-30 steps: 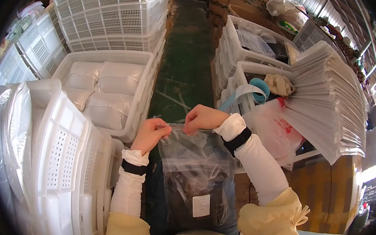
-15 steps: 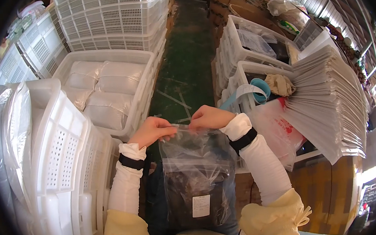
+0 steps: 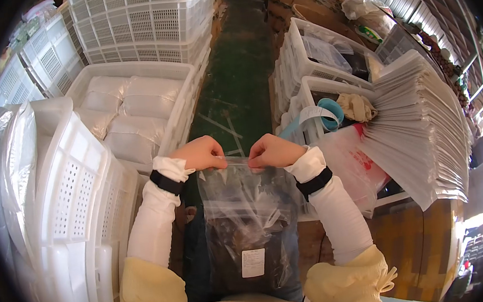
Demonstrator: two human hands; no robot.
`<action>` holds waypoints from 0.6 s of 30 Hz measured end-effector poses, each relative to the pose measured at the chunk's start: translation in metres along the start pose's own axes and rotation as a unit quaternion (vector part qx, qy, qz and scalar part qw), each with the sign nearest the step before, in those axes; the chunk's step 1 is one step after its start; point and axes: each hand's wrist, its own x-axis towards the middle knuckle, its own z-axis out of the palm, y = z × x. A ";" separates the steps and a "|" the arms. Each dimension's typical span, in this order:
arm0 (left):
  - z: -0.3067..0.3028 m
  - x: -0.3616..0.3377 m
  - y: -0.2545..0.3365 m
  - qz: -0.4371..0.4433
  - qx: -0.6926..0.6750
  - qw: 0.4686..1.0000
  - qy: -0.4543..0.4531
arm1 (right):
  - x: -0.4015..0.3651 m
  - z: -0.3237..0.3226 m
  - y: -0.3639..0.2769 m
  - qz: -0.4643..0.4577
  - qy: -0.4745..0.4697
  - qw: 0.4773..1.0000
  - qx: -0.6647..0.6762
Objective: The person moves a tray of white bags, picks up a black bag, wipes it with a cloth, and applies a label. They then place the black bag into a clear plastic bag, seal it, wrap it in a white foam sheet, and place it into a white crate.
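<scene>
A clear plastic zip bag (image 3: 244, 187) hangs in front of my body, pinched along its top edge by both hands. My left hand (image 3: 199, 154) grips the edge on the left, fingers closed. On the right, my right hand (image 3: 273, 151) pinches the same edge with thumb and forefinger. Something dark and folded lies in the lower part of the bag; its kind cannot be made out. A white printed label (image 3: 253, 263) shows near the bottom. Both wrists carry black bands over white sleeves.
White plastic crates (image 3: 67, 213) line the left; one crate (image 3: 85, 72) holds several wrapped white bundles. At right, a fanned stack of white sheets or bags (image 3: 421, 131) leans beside a blue tape roll (image 3: 331, 114) and more crates (image 3: 301, 49). A green floor aisle (image 3: 240, 66) runs ahead.
My left hand has turned and shifted slightly left and up, and the right hand slightly right. The bag's top edge is now stretched straighter between them.
</scene>
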 end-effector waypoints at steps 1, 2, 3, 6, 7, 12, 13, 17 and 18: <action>-0.003 0.004 0.000 0.003 0.012 1.000 -0.021 | 0.000 0.000 0.000 -0.003 0.002 1.000 -0.004; -0.004 0.009 -0.001 0.006 0.023 0.999 -0.041 | 0.000 0.000 -0.001 -0.001 0.004 1.000 -0.007; -0.005 0.013 -0.002 0.010 0.035 0.997 -0.062 | -0.001 0.000 -0.002 0.002 0.005 1.000 -0.010; -0.005 0.019 -0.004 0.030 0.008 0.996 -0.081 | 0.000 0.001 0.002 0.002 0.011 1.000 -0.002; -0.004 0.018 -0.003 0.038 0.024 0.996 -0.075 | 0.000 0.001 0.004 0.000 0.012 1.000 0.004; 0.000 0.015 0.002 0.053 0.070 0.995 -0.052 | -0.002 0.003 0.002 -0.019 0.011 1.000 -0.017; 0.001 0.017 0.003 0.061 0.069 0.994 -0.054 | -0.002 0.003 0.002 -0.021 0.012 0.999 -0.021; 0.006 0.024 0.009 0.095 0.069 0.992 -0.049 | -0.003 0.003 0.000 -0.022 0.027 0.999 -0.025; 0.007 0.025 0.009 0.105 0.070 0.991 -0.045 | -0.003 0.003 0.002 -0.020 0.030 0.999 -0.025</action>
